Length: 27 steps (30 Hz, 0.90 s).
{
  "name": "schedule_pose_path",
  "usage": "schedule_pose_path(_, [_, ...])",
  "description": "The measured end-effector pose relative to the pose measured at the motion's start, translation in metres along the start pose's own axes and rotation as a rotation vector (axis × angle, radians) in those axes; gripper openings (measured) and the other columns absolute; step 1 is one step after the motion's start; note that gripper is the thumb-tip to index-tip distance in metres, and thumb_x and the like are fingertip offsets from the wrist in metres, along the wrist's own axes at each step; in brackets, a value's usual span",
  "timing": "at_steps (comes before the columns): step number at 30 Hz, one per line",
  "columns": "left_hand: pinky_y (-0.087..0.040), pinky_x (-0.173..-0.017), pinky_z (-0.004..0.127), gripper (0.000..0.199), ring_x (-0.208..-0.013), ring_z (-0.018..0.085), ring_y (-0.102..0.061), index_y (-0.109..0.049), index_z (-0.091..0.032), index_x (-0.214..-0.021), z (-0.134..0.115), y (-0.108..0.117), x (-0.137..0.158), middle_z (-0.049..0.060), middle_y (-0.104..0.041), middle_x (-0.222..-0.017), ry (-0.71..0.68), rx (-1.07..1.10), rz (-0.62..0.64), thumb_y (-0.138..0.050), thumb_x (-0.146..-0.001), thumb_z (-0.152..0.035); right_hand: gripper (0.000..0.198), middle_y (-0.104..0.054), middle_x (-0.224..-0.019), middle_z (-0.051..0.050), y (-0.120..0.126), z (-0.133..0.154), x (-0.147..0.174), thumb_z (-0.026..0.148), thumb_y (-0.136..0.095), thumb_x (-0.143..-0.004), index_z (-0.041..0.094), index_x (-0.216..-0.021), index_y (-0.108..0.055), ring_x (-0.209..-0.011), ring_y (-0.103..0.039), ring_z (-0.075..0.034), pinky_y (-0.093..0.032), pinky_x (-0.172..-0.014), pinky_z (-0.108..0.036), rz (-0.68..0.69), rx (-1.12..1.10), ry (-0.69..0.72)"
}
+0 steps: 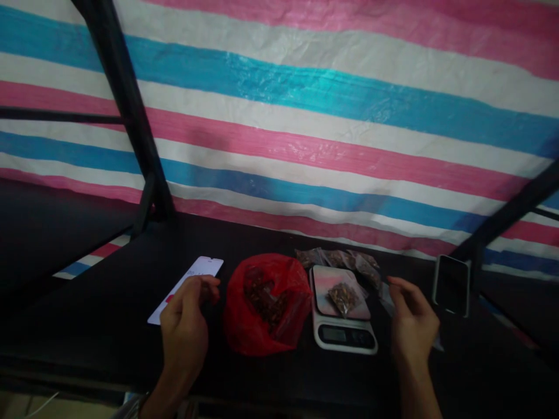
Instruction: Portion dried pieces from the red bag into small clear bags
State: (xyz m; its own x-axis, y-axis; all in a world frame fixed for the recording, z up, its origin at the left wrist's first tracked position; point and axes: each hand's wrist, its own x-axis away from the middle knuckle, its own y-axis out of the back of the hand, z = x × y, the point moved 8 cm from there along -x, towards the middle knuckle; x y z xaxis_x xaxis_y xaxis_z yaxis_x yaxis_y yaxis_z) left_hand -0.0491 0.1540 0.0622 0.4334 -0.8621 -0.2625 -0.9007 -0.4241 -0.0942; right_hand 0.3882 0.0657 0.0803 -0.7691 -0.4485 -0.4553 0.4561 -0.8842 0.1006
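Observation:
My left hand [186, 323], its fingers loosely bent and apart with nothing seen in them, hovers over the near side of a white phone-like slab [205, 266]. A red plastic bag [236, 314] with brown dried bits [262, 297] inside lies to its right, mouth open. Beside the bag stands a white digital kitchen scale [321, 343]; one small clear packet [343, 298] of brown bits rests on its plate. My right hand [413, 320] is right of the scale, fingers half bent and apart, nothing visible in it. Clear plastic [386, 298] shows next to its fingertips, partly covered.
Several filled packets [338, 258] lie behind the scale. A dark-screened phone [452, 285] leans near the right-hand post. Black metal posts [126, 116] rise from the black tabletop [109, 308], with a striped plastic sheet [305, 128] behind.

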Motion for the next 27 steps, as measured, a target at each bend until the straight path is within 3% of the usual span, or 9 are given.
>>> schedule_pose_path(7, [-0.046, -0.070, 0.032, 0.032, -0.072, 0.019, -0.056, -0.064, -0.022, -0.072, -0.001, -0.002, 0.003, 0.000, -0.061, -0.072, -0.002, -0.013, 0.007, -0.054, -0.095, -0.041, 0.035, -0.075, -0.087, -0.008, -0.024, 0.002, -0.001, 0.047, -0.062, -0.078, 0.021, -0.092, -0.081, -0.081, -0.061, -0.027, -0.050, -0.083, -0.041, 0.253, 0.235, 0.127])
schedule_pose_path(17, [-0.046, -0.070, 0.032, 0.031, -0.072, 0.019, -0.056, -0.063, -0.023, -0.072, -0.002, -0.005, 0.004, 0.000, -0.061, -0.073, -0.021, -0.017, 0.012, -0.053, -0.096, -0.039, 0.047, -0.077, -0.094, -0.014, -0.025, -0.020, -0.001, 0.057, -0.056, -0.083, 0.020, -0.093, -0.083, -0.088, -0.065, -0.031, -0.050, -0.090, -0.047, 0.237, 0.417, 0.096])
schedule_pose_path(27, [-0.046, -0.069, 0.032, 0.036, -0.070, 0.020, -0.056, -0.065, -0.023, -0.072, -0.001, -0.004, 0.004, -0.001, -0.059, -0.069, -0.026, -0.026, 0.016, -0.055, -0.097, -0.046, 0.046, -0.080, -0.086, -0.016, -0.028, -0.034, -0.003, 0.059, -0.057, -0.077, 0.020, -0.077, -0.081, -0.087, -0.073, -0.037, -0.054, -0.087, -0.051, 0.286, 0.457, -0.004])
